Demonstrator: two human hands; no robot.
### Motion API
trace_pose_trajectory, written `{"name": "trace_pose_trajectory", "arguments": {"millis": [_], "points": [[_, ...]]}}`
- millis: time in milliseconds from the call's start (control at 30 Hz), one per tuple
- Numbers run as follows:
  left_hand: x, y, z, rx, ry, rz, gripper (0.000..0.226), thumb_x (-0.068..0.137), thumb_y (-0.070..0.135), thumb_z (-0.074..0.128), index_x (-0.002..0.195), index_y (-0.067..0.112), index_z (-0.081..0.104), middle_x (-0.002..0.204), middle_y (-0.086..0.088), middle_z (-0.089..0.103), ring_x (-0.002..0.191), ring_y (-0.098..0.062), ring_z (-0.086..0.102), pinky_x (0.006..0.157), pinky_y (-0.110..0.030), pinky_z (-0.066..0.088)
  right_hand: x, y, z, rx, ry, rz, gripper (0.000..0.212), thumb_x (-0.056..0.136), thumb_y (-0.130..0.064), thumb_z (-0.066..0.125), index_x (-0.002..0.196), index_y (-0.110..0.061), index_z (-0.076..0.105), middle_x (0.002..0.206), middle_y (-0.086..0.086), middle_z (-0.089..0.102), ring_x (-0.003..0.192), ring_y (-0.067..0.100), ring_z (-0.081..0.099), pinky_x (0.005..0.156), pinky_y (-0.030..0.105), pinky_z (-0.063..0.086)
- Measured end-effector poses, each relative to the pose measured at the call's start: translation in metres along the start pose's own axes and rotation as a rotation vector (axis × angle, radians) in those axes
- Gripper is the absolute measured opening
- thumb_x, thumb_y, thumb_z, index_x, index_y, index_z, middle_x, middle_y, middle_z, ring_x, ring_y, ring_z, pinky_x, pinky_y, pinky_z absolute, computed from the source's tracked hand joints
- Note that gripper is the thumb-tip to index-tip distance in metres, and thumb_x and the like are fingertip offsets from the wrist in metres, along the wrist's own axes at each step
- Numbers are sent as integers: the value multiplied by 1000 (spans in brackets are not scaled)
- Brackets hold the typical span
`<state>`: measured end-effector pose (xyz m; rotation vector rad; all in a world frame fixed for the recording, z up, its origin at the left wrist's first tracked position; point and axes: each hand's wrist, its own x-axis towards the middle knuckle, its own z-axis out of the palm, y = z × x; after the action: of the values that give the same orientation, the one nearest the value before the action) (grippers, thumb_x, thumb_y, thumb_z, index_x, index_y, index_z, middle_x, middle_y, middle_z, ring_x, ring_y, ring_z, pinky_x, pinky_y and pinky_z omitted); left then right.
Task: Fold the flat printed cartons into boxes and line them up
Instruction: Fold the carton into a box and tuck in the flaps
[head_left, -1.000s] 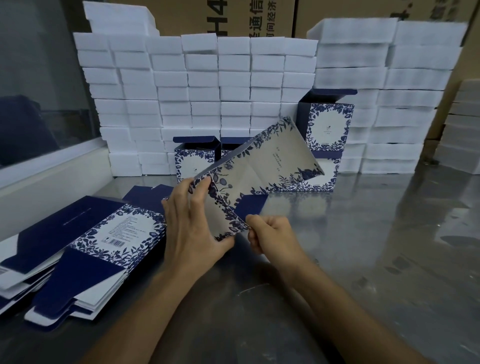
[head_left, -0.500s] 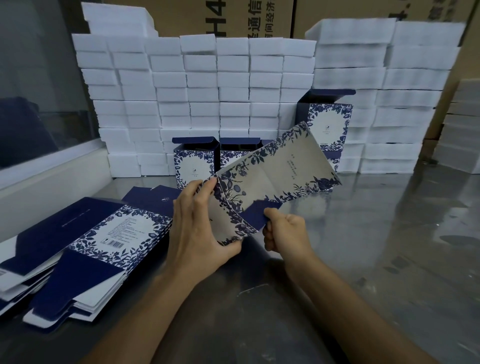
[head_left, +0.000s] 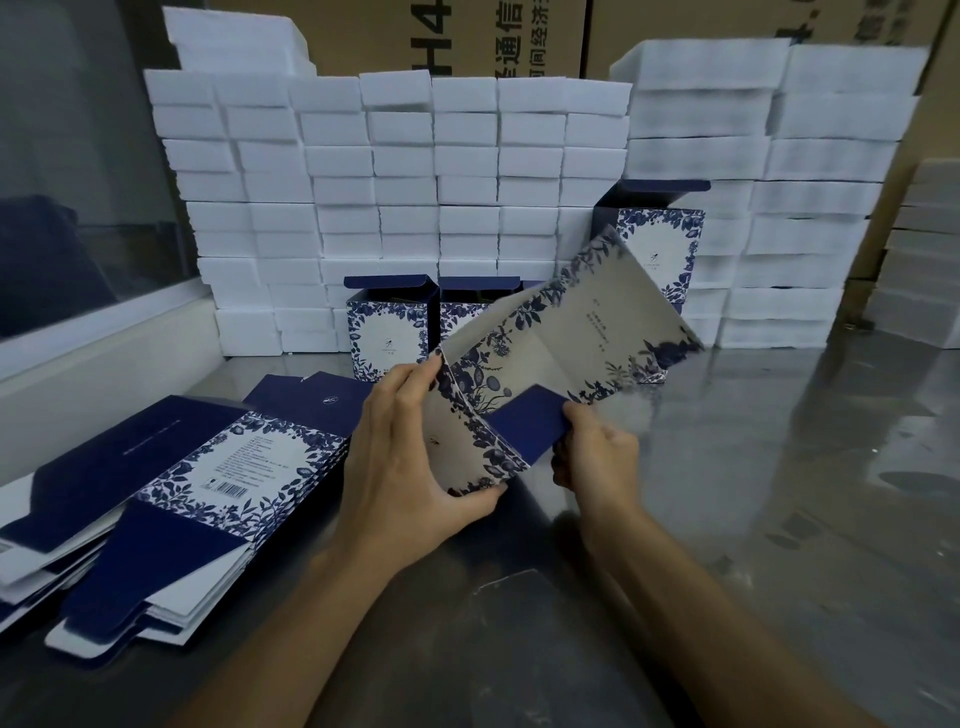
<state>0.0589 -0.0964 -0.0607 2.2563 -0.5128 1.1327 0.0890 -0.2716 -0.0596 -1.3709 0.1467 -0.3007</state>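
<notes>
Lifted higher and swung further right than a second ago, the carton (head_left: 566, 358) now half opened, navy flap (head_left: 530, 426) turned toward the right hand (head_left: 597, 457). Small printed lines on its pale panel, too fine to read; barcode label on the flat stack (head_left: 171, 493) at near left; "通信" on the brown case (head_left: 452, 31) far behind. Left hand (head_left: 410, 467) gripping the near corner, thumb beneath; right hand pinching the flap. Finished boxes (head_left: 387, 325) lined up beyond, against white foam blocks (head_left: 467, 156).

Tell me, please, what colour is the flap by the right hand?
Solid dark navy flap, head view.
</notes>
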Motion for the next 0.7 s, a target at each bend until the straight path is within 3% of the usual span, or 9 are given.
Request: {"name": "trace_pose_trajectory", "arguments": {"millis": [100, 167, 300, 367, 433, 567, 633, 700], "points": [[-1, 2, 1, -32, -4, -64, 123, 49, 55, 89, 146, 25, 19, 145, -3, 31, 135, -24, 37, 100, -57, 43, -4, 4, 6, -68, -84, -75, 38, 100, -38, 55, 68, -18, 60, 59, -9, 64, 54, 3, 59, 54, 17, 46], [-1, 3, 2, -76, -1, -117, 123, 48, 62, 85, 146, 27, 19, 146, 1, 31, 136, -20, 36, 103, -56, 41, -6, 6, 10, -14, -147, -25, 30, 94, -46, 61, 82, -20, 69, 74, -8, 76, 66, 2, 70, 65, 26, 53], [-2, -1, 5, -167, 30, -197, 118, 50, 65, 82, 145, 32, 19, 137, 21, 28, 131, -6, 36, 106, -37, 38, -8, 8, 20, 99, -194, 88, 58, 65, -70, 69, 102, -24, 69, 97, -2, 78, 92, 20, 75, 88, 44, 58], [-3, -4, 8, -238, 34, -255, 112, 56, 59, 83, 145, 33, 20, 138, 17, 32, 129, -6, 39, 104, -28, 36, -10, 9, 22, 80, -181, 76, 65, 61, -79, 65, 104, -30, 64, 106, -4, 75, 104, 18, 71, 99, 49, 52], [-2, -3, 10, -317, 48, -332, 100, 63, 59, 81, 142, 33, 26, 136, 11, 40, 122, -5, 44, 100, -27, 40, -11, 7, 23, 62, -182, 65, 70, 60, -83, 60, 107, -32, 60, 111, -5, 73, 106, 14, 68, 101, 51, 50], [2, 0, 9, -487, 90, -410, 53, 75, 63, 60, 119, 35, 50, 108, 22, 56, 96, -3, 57, 83, -33, 50, -9, 1, 24, 27, -175, -5, 58, 66, -73, 57, 105, -29, 51, 118, 4, 65, 106, 20, 65, 100, 51, 50], [4, 3, 8, -647, 119, -458, 42, 76, 61, 56, 108, 34, 55, 97, 20, 61, 91, -9, 60, 81, -37, 49, -9, -3, 24, 16, -174, -48, 57, 66, -74, 53, 104, -32, 50, 118, 3, 64, 105, 17, 63, 97, 43, 50], [6, 7, 7, -746, 125, -455, 38, 78, 57, 56, 102, 28, 55, 92, 11, 61, 91, -21, 59, 85, -50, 49, -9, -5, 23, 30, -173, -74, 66, 62, -80, 50, 107, -32, 51, 114, -4, 65, 102, 12, 63, 91, 37, 49]]}}
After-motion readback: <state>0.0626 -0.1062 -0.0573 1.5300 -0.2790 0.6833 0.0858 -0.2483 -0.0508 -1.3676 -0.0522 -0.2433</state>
